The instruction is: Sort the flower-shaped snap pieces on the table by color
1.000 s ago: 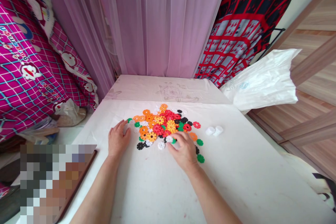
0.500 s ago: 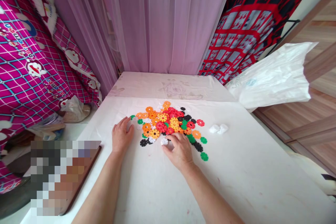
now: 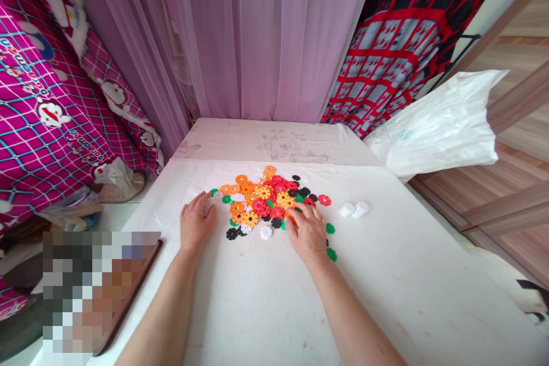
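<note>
Flower-shaped discs [image 3: 261, 207] lay heaped mid-frame on the counter [image 3: 257, 309], the left hand [image 3: 197, 223] beside them, grip slack, the right hand [image 3: 309, 233] over their right side, its grip impossible to tell.

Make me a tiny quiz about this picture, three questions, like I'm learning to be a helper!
1. True or false: the curtain behind the table is purple.
2. Where is the right hand? A) At the right side of the heap of flower-shaped discs B) Inside a bag C) Under the table
3. Fill in: Seen from the camera, two white lumps lie to the ____ of the heap.

Key: 1 true; 2 A; 3 right.
</note>
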The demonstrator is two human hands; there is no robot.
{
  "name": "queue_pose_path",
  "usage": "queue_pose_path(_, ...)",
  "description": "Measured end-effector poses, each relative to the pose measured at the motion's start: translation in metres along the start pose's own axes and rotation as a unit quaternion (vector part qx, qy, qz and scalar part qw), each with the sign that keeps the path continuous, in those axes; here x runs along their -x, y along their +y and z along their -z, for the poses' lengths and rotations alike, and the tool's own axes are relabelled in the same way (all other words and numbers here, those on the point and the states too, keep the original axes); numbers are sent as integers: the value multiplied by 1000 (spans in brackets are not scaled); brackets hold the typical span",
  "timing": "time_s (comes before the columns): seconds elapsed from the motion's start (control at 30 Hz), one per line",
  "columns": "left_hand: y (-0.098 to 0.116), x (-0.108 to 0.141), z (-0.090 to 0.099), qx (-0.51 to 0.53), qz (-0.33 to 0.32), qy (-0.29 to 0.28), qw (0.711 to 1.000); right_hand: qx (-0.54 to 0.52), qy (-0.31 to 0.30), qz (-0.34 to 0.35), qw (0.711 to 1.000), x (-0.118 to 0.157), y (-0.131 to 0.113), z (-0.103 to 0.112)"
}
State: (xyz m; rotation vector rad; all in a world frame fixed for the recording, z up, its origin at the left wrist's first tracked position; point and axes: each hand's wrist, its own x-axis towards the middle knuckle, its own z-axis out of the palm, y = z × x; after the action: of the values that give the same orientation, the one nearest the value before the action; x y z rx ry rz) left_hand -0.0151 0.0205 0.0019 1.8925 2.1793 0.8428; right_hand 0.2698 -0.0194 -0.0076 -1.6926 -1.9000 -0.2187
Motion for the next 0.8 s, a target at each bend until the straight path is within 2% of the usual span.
queue_pose_path(0.2, -1, -1, 0, -1, 1, -3, 1000, 6, 29, -61, 998, 2, 12, 4)
queue_pose_path(0.27, -2, -1, -1, -3, -1, -2, 1000, 5, 27, -36, 999, -3, 9, 4)
queue_pose_path(0.37, -2, -1, -1, -5, -3, 1, 1000, 4, -9, 36, 999, -15, 1, 1)
queue_pose_path(0.47, -1, -1, 0, -5, -3, -1, 1000, 7, -50, 58, 997, -24, -2, -6)
queue_pose_path(0.57, -1, -1, -1, -6, -2, 2, 1000, 8, -50, 34, 998, -26, 1, -11)
queue_pose_path(0.8, -4, -1, -4, 0, -13, 15, 1000, 51, 23, -54, 997, -14, 16, -5)
